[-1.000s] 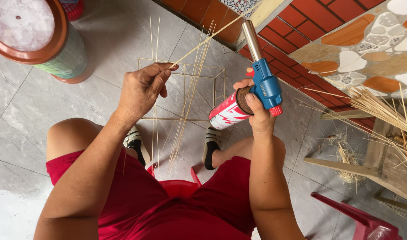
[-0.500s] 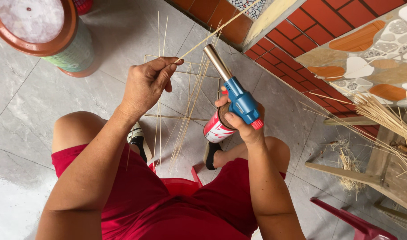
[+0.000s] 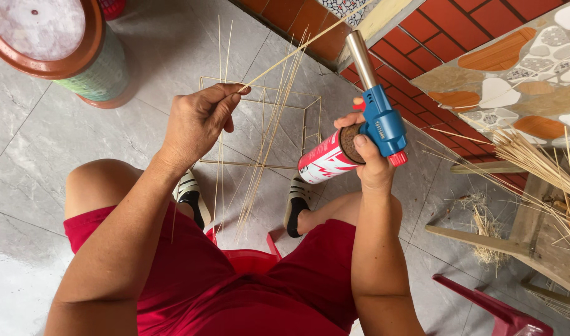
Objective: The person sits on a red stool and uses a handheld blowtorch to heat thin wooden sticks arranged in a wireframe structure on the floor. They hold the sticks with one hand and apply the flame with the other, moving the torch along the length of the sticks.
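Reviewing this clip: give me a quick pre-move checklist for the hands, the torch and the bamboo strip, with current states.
1. Left hand pinches bamboo strip: ok.
2. Right hand wraps the gas torch: ok.
3. Torch nozzle points away from both hands: ok.
4. Flame lit: cannot tell, none visible.
5. Strip near the nozzle tip: ok, though depth is unclear.
6. Loose strips stand close beside the torch: not ok.

Blue-headed torch (image 3: 384, 121), red-and-white canister (image 3: 325, 163), red shorts (image 3: 235, 286).
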